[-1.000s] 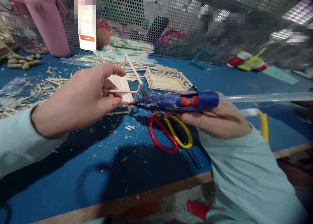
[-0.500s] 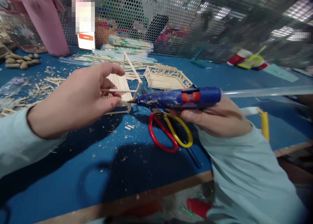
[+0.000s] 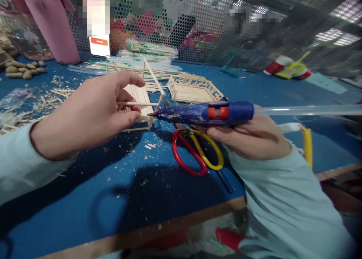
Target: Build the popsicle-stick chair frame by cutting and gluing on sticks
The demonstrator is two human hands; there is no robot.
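Observation:
My right hand (image 3: 251, 138) is wrapped around a blue hot glue gun (image 3: 186, 114), with a clear glue stick (image 3: 305, 110) sticking out of its back end. The gun's nozzle points left and meets the near corner of a small model of wooden sticks (image 3: 147, 107). My left hand (image 3: 93, 112) grips that model at its near left side, thumb and fingers pinched by a horizontal stick; the index finger is raised, and the exact contact is partly hidden. Beneath the glue gun lie scissors with one red and one yellow handle (image 3: 189, 153).
A second stick model (image 3: 195, 91) sits behind the glue gun. Bagged sticks (image 3: 149, 49), a lit phone (image 3: 99, 44), a pink bottle (image 3: 56, 29) and peanuts (image 3: 25, 68) line the back. Wood scraps (image 3: 42, 100) litter the left. A perforated metal panel (image 3: 209, 32) borders the table.
The glue gun has shifted very slightly left and its nozzle a little up at the model's corner. The left hand keeps nearly the same place.

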